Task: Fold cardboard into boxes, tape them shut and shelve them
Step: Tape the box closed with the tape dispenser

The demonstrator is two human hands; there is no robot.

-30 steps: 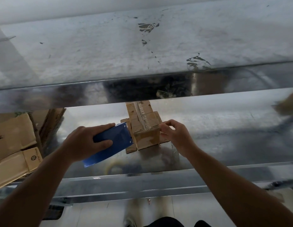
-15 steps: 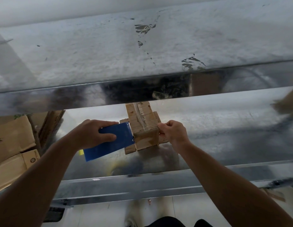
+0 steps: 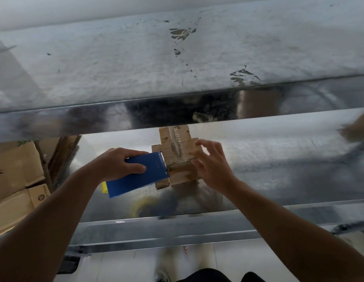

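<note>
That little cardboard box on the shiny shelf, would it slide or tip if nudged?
Probably light: the small cardboard box is thin corrugated card. Likely to slide, as the metal shelf looks smooth and glossy. Fairly stiff though, holding its shape against the blue tape dispenser.

Both bare forearms are extended forward from the lower corners of the view and are angled in toward the small cardboard box [image 3: 178,151]. The left hand [image 3: 119,165] is held just left of the box, knuckles up, and is curled round a blue tape dispenser [image 3: 140,177]: the thumb is laid on its near face and the other fingers are wrapped over its far edge. The left wrist is kept nearly straight. The right hand [image 3: 212,166] is raised at the right side of the box, its fingers [image 3: 199,154] spread, relaxed and blurred. Nothing is gripped by it. Whether the box is touched by the fingertips cannot be told.
</note>
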